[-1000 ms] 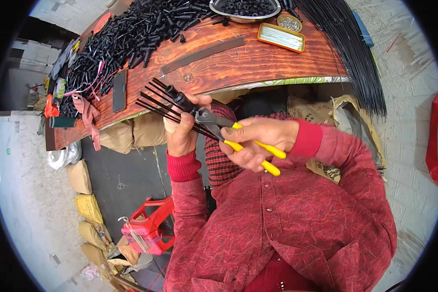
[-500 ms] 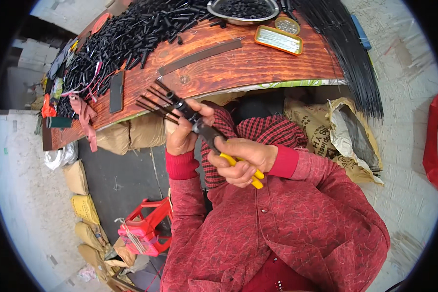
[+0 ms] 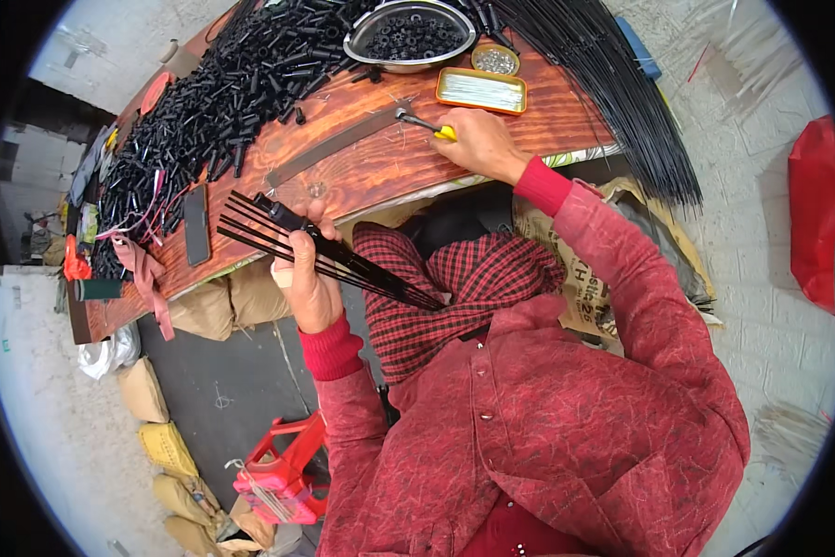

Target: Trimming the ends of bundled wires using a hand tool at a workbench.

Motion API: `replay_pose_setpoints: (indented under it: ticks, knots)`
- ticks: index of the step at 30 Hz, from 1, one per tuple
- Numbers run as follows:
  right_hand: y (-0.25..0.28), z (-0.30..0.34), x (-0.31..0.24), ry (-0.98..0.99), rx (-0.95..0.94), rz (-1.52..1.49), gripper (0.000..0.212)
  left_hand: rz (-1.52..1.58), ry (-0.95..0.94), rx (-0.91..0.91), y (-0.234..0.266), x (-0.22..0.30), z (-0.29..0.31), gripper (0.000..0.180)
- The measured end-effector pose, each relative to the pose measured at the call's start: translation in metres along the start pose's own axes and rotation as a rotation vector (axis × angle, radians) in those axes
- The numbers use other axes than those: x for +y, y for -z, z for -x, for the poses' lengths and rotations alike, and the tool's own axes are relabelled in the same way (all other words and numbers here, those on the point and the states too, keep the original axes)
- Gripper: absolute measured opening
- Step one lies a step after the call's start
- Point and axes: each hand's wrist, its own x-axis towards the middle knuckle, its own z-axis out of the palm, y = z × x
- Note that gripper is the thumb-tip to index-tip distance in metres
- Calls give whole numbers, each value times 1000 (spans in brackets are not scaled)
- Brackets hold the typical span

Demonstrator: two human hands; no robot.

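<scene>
My left hand [image 3: 308, 271] is closed round a bundle of thin black rods [image 3: 380, 280] with a black tubular fitting at one end. It is held over my lap near the table's front edge, with rod ends fanning out to the left. In my right hand [image 3: 484, 144] is a pair of pliers [image 3: 423, 122] with yellow handles, mostly covered by my fingers. Its metal head points left, over the right end of a dark flat strip [image 3: 338, 147] on the wooden table [image 3: 380, 172]. Whether the pliers touch the strip I cannot tell.
A heap of black tubes [image 3: 222, 93] covers the table's left. Small black parts fill a metal tray [image 3: 380, 60]. Beside it are a dish of small metal pieces [image 3: 495, 61], a tray of pale pins [image 3: 482, 91] and long black rods [image 3: 612, 93]. A phone [image 3: 196, 226] lies at left.
My right hand has moved the pliers from the bundle up and right to the table. My left hand has lowered and turned the bundle, showing its long rods. The view has shifted slightly.
</scene>
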Motion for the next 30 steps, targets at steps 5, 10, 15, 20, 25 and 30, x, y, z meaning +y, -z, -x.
replay_pose_setpoints:
  ticks: [5,10,15,20,25,30]
  knots:
    - [-18,-9,2,11,-38,135,20,-44,0,-12,-6,2,4,34]
    - [-20,-12,-8,76,-29,229,20,-29,5,-19,-4,-1,-1,34]
    - [-29,-15,3,166,-9,318,21,-47,12,-35,-11,-1,-3,35]
    - [-23,-19,1,163,-6,143,24,-72,29,-30,-14,1,-1,35]
    - [15,0,-76,299,78,-275,23,-49,64,-52,-16,-6,-5,33]
    - [31,16,-118,358,7,-520,19,-52,2,-125,-24,-5,-4,36]
